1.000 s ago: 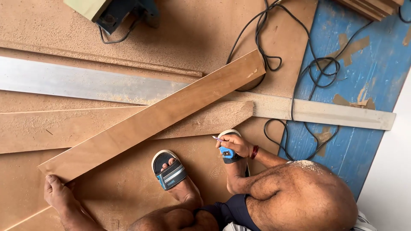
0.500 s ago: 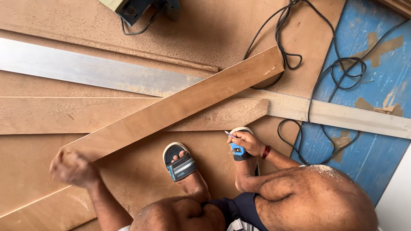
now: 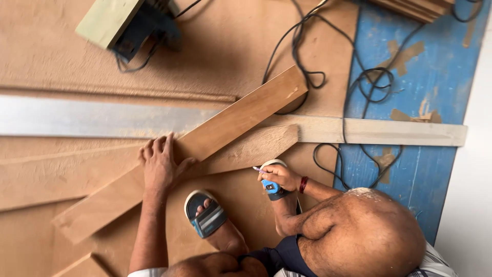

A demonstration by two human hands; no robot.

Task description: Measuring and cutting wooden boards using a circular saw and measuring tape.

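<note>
A long brown wooden plank (image 3: 241, 115) lies diagonally over other boards on the fibreboard floor. My left hand (image 3: 160, 165) rests flat on the plank's middle, fingers spread. My right hand (image 3: 279, 178), with a red band at the wrist, grips a blue tape measure (image 3: 270, 188) and a thin pencil that points toward a pale tapered board (image 3: 251, 149) just below the plank. My foot in a blue and grey sandal (image 3: 206, 215) stands between the two arms, and my bare knee (image 3: 366, 231) is at the lower right.
A long metal straightedge (image 3: 77, 117) and a pale wooden strip (image 3: 400, 131) run across under the plank. Black cables (image 3: 359, 87) loop over a blue painted board (image 3: 425, 82). A green and dark power tool (image 3: 128, 25) sits at the top left.
My left hand has moved from the plank's lower end up to its middle and now lies flat on it. My right hand has stayed put with the tape measure.
</note>
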